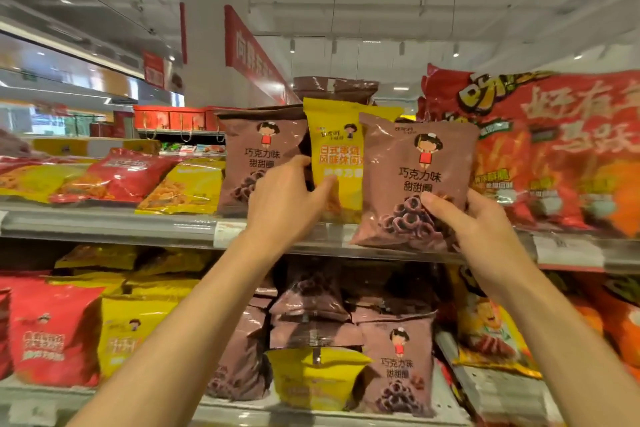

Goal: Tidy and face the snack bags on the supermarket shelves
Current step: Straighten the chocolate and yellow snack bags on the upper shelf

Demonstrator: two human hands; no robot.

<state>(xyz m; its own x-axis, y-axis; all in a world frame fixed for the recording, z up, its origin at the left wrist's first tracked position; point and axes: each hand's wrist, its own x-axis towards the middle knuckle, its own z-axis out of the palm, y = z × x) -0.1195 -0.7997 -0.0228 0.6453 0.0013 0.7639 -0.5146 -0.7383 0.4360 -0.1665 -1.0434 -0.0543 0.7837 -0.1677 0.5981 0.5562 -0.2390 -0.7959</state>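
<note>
On the upper shelf (138, 225), the right hand (485, 232) grips a brown bag (412, 177) at its 4 o'clock corner; the left hand (284, 198) pinches the yellow bag (337, 149) just at its 9 o'clock.

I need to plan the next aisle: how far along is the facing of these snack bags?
Done: one brown bag stands upright on the upper shelf. In hand: the right hand grips another brown bag; the left hand touches the yellow bag. Left: the slumped brown bags below.
</note>
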